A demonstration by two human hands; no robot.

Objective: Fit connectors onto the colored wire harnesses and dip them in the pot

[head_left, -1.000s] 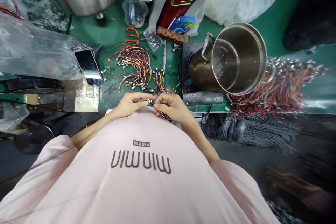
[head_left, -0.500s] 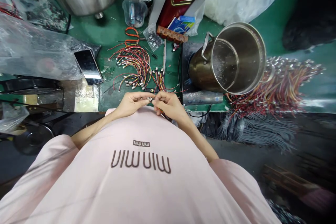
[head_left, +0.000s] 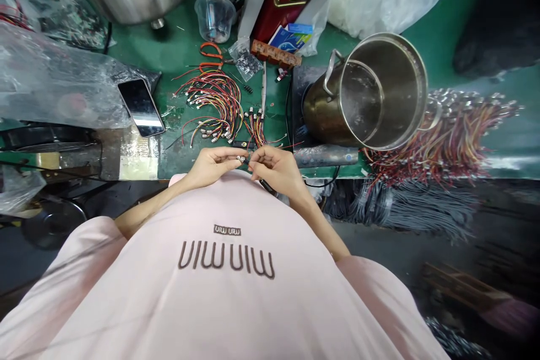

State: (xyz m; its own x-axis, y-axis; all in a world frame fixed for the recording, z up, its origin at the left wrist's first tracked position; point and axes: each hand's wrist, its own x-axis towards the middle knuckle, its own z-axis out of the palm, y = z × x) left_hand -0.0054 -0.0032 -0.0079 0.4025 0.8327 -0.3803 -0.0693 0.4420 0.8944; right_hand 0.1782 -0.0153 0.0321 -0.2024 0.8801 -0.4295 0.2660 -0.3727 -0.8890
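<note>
My left hand (head_left: 215, 166) is closed, thumb and fingertips pinching a small silver metal connector (head_left: 241, 159) just above the shirt at the bench's front edge. Right beside it my right hand (head_left: 276, 169) is closed around a slim dark piece (head_left: 266, 186), which sticks out below the palm; its kind is hard to make out. A dark end shows between the two hands, near the connector. Beyond the hands lie a small bunch of wired connectors (head_left: 255, 121) and a larger heap of red, yellow and black wire leads (head_left: 217, 98) with metal ends.
Orange-handled scissors (head_left: 211, 56) lie behind the wire heap, beside a small plastic bag (head_left: 245, 61). A phone (head_left: 141, 107) lies at left. At right a tall metal pot (head_left: 324, 118) stands before a big pile of wired connectors (head_left: 447, 140). Grey cables (head_left: 413, 211) are below the bench edge.
My hands stay together at nearly the same spot. The right fingers have shifted slightly, and the dark piece below the right palm now shows where coloured wires showed earlier.
</note>
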